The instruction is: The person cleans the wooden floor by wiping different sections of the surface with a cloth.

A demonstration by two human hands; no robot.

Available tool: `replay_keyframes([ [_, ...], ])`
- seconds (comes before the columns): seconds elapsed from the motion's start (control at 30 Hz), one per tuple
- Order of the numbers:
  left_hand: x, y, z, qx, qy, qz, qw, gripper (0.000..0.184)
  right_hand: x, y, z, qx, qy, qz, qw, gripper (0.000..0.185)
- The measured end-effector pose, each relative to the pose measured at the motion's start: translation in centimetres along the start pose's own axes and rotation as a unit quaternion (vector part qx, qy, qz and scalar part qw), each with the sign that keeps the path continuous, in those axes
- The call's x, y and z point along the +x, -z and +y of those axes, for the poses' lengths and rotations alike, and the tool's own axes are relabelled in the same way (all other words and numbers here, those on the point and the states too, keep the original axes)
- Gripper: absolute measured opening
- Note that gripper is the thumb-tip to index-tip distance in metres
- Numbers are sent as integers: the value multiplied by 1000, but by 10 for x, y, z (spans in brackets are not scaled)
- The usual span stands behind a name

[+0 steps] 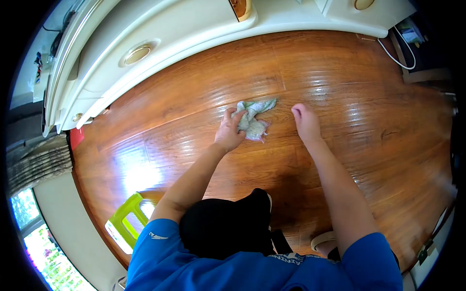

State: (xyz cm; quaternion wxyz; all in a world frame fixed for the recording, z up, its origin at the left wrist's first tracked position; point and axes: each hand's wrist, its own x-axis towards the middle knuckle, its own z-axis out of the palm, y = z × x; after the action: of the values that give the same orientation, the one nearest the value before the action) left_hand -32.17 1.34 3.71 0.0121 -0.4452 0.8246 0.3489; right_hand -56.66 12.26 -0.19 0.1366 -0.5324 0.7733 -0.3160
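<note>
A crumpled, pale grey-green cloth [253,121] with a pinkish edge lies bunched on the wooden floor. My left hand [230,130] is at its left side, fingers curled onto the fabric and gripping it. To the right of the cloth, a short gap away, my right hand [306,121] is curled closed above the floor. Nothing shows between its fingers, and its palm side is hidden from view.
A white cabinet [189,36] with oval handles runs along the far side. At the lower left stands a green-and-white plastic stool [127,220]. A white cable [395,60] loops down at the upper right. Glossy wooden floor [233,72] surrounds the cloth.
</note>
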Motion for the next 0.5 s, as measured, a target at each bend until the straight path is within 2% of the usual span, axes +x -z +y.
replay_keyframes([
  [0.07, 0, 1, 1, -6, 3, -6, 1000, 62, -17, 17, 10, 98, -118, 55, 987, 10],
  [0.1, -1, 1, 2, -9, 4, -1, 1000, 62, -28, 27, 16, 95, -121, 57, 986, 10],
  [0.17, -2, 1, 5, -14, 0, 1, 1000, 62, -53, 51, 34, 121, -199, 76, 970, 14],
  [0.27, -3, -1, -3, -32, 6, 14, 999, 62, -98, 77, 76, 162, -239, 116, 950, 15],
  [0.33, 3, -3, -39, 17, -75, 160, 984, 61, -119, 95, 92, 187, -315, 176, 914, 15],
  [0.4, 14, 23, -53, -46, -50, 261, 963, 64, -135, 106, 103, 174, -327, 179, 912, 14],
  [0.47, 22, 49, -65, 50, 38, 288, 955, 71, -147, 114, 104, 162, -338, 181, 909, 14],
  [0.5, 29, 45, -59, 52, 31, 284, 957, 71, -149, 114, 96, 151, -317, 152, 924, 13],
])
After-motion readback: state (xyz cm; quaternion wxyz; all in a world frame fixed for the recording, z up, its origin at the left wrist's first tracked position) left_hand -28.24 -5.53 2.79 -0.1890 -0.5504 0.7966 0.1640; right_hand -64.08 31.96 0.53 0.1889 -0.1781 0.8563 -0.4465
